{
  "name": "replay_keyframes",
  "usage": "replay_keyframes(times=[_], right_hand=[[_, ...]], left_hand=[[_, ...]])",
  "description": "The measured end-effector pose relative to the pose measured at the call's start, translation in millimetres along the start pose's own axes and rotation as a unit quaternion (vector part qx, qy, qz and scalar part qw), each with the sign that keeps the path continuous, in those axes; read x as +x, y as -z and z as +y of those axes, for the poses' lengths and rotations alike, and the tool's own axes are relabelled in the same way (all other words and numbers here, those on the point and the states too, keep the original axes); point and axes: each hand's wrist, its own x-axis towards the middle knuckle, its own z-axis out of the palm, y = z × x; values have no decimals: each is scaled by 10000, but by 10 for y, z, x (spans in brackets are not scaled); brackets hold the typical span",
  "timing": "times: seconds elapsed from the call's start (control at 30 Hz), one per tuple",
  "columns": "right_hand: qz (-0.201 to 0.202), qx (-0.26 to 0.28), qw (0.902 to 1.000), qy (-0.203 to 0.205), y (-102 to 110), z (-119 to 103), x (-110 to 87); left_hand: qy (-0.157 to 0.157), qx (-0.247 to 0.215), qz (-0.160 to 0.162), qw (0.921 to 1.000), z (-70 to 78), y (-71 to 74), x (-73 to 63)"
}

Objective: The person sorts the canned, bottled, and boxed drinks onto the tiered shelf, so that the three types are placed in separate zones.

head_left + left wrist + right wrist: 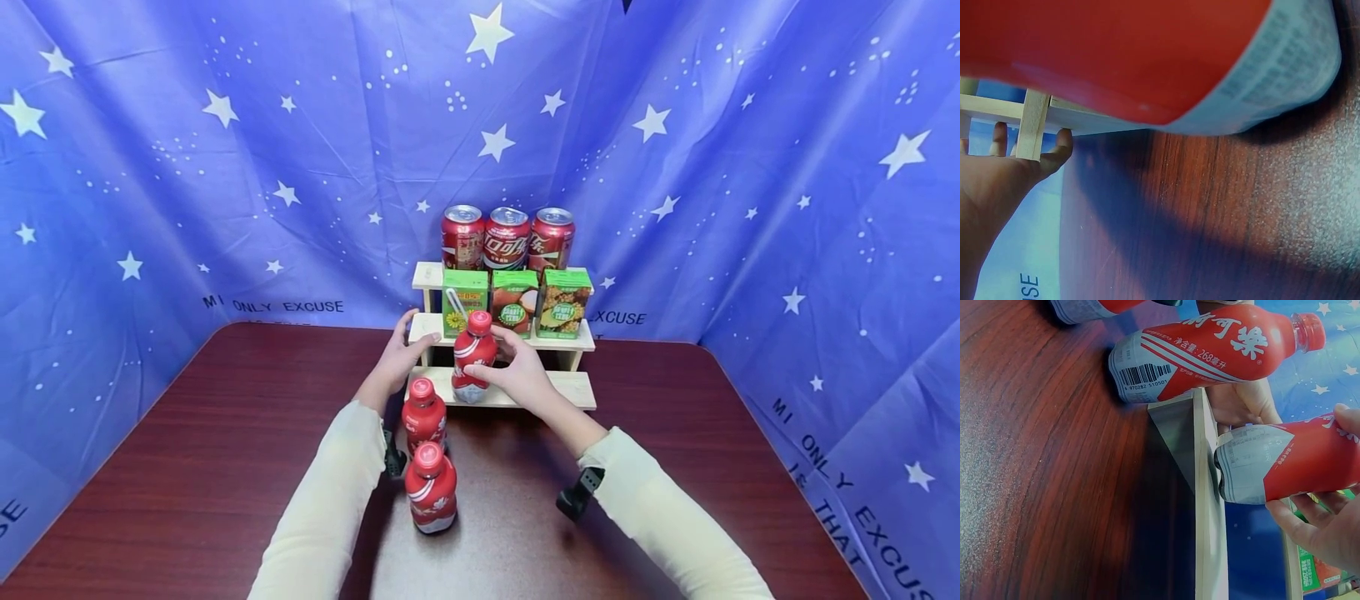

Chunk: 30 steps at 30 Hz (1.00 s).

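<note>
My right hand [517, 375] grips a small red cola bottle [474, 354] with a red cap, thumb on one side and fingers on the other. The bottle is upright at the lowest step of a three-tier wooden display stand [547, 390]; its base is right at the board in the right wrist view. My left hand [395, 360] holds the stand's left end, thumb over the middle shelf's edge and fingers behind. Two more cola bottles, one nearer [431, 492] and one farther [424, 417], stand on the table beside my left forearm.
Three red cola cans [506, 237] line the top shelf. Three green juice boxes [564, 308] occupy the middle shelf, the left one with a white straw-like stick before it. The stand is on a dark red wooden table [187, 467], with a blue star-patterned curtain [337, 150] around it.
</note>
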Motion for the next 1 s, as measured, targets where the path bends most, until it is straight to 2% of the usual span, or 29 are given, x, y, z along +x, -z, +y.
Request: replay_keyframes(times=[0.23,0.43,0.67,0.9,1.0], right_hand=[[45,-81,9999,-120,-49,12,57],[112,-1,9998,-162,-112,19,113],[182,53,9997,-182,-180,33,162],[223,42,9997,-127,-214,5,159],[231,-35,9997,-78,-221,2,166]], left_hand=[[92,-218,-147,9996,153,-11,-96],[73,-32,-177,9998,193,-12,-147],[97,-75,-156,9998,179,-14,-143],[44,31,10,10000,-22,5,23],[-13,40,33,10000,-41,4,35]])
